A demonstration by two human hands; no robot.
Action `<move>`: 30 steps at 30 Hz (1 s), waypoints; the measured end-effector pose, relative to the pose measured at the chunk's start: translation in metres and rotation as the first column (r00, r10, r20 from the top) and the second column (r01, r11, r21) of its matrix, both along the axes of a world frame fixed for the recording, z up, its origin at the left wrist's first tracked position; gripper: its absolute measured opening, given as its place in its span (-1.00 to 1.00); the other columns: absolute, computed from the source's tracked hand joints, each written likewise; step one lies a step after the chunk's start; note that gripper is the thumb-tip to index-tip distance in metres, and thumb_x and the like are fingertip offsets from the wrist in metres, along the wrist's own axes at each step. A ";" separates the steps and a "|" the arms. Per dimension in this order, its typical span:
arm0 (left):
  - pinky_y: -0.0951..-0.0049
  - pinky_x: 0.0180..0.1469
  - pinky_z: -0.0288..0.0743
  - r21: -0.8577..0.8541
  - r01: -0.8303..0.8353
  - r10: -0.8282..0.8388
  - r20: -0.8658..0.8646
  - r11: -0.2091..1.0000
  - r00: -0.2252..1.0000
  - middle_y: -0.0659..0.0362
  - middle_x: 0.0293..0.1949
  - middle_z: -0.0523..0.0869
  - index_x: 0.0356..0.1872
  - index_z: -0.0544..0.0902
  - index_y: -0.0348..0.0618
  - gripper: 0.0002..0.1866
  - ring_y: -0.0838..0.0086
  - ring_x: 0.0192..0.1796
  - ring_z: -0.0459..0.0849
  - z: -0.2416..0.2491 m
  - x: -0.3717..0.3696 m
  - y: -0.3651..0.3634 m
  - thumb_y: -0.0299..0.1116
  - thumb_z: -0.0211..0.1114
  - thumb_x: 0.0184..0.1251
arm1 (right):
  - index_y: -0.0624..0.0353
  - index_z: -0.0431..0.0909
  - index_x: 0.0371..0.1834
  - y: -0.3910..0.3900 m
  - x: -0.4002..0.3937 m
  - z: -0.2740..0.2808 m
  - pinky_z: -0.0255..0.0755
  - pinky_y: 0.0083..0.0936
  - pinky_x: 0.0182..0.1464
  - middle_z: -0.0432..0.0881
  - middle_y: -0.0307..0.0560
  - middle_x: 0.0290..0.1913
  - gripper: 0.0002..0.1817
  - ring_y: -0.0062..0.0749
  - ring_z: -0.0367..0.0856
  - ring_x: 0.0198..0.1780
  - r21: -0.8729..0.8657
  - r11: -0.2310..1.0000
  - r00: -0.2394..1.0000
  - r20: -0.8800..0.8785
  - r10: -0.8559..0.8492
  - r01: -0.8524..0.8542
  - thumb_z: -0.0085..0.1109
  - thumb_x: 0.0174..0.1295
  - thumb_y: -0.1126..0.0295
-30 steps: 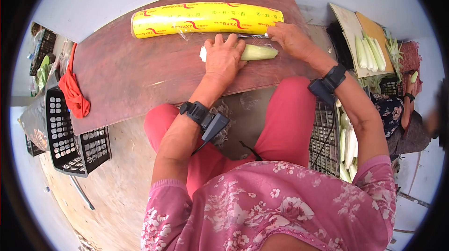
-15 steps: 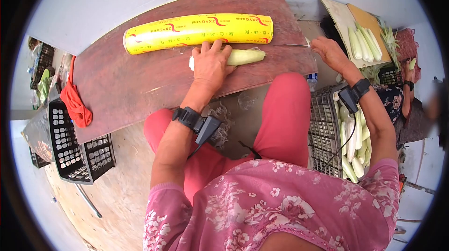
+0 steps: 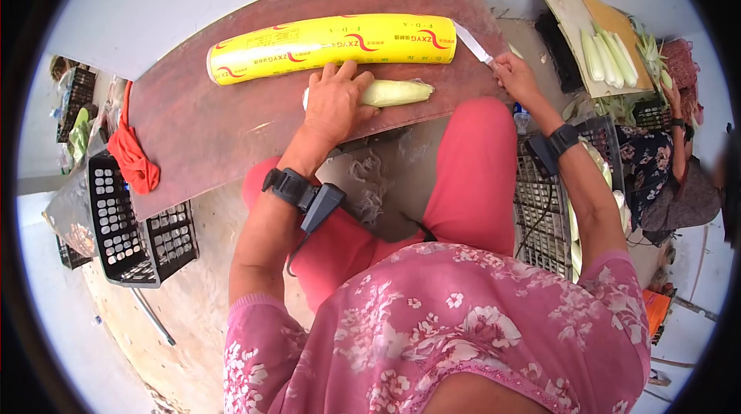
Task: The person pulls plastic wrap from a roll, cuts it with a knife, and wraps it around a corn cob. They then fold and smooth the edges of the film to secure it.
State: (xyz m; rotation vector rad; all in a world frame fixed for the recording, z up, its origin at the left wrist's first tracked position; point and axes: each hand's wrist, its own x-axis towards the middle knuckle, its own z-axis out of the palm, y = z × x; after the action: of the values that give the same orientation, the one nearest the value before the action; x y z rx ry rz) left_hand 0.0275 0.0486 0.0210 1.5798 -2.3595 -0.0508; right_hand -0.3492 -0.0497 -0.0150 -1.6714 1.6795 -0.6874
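L grip [image 3: 335,102] half-curls over corn [image 3: 397,93], holding it nr front edge of counter [image 3: 212,125]; R grip [image 3: 517,77] wraps knife [image 3: 474,47] at counter's R edge, blade tip by roll [image 3: 332,47]. Counter spreads L of corn.

Pale-green corn ear [image 3: 397,93]: flat, near the surface's [image 3: 231,125] front edge. Yellow printed film roll [image 3: 332,45]: lengthwise behind it. Knife [image 3: 472,43]: pale blade, at right edge.
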 end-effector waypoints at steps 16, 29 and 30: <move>0.10 0.16 0.43 0.179 -0.015 0.003 0.067 0.984 0.998 0.17 0.03 0.61 0.08 0.64 -0.01 -0.39 0.23 0.20 0.55 0.010 0.006 -0.001 -0.19 0.61 -0.10 | 0.21 0.47 0.20 0.078 0.165 0.045 0.30 -0.17 0.10 0.53 -0.04 0.04 -0.45 -0.13 0.48 0.12 -0.320 0.596 0.654 -0.561 0.508 -0.737 0.35 0.19 0.21; 0.15 0.14 0.51 0.147 0.004 -0.002 -0.013 0.989 1.000 0.09 -0.03 0.67 0.04 0.58 -0.06 -0.39 0.14 0.16 0.60 -0.002 0.035 0.013 -0.14 0.58 -0.09 | 0.28 0.41 -0.14 0.070 0.168 0.048 0.51 0.00 -0.08 0.62 0.24 -0.18 -0.48 0.19 0.65 -0.11 -0.039 0.658 0.569 -0.541 0.619 -0.752 0.33 0.22 0.01; 0.15 0.12 0.52 0.121 0.021 -0.015 -0.046 0.992 0.999 0.09 -0.02 0.67 0.06 0.57 -0.06 -0.39 0.14 0.15 0.60 -0.001 0.038 0.019 -0.16 0.57 -0.08 | 0.30 0.42 -0.15 0.071 0.169 0.054 0.50 -0.02 -0.08 0.63 0.25 -0.21 -0.46 0.19 0.65 -0.13 -0.013 0.654 0.562 -0.525 0.639 -0.756 0.32 0.23 -0.01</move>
State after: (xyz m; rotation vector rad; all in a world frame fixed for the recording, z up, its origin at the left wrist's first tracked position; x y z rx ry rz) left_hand 0.0654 0.0671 0.0201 1.5941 -2.3769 -0.2356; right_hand -0.1801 0.0210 0.0390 -2.6265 1.0215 -0.0514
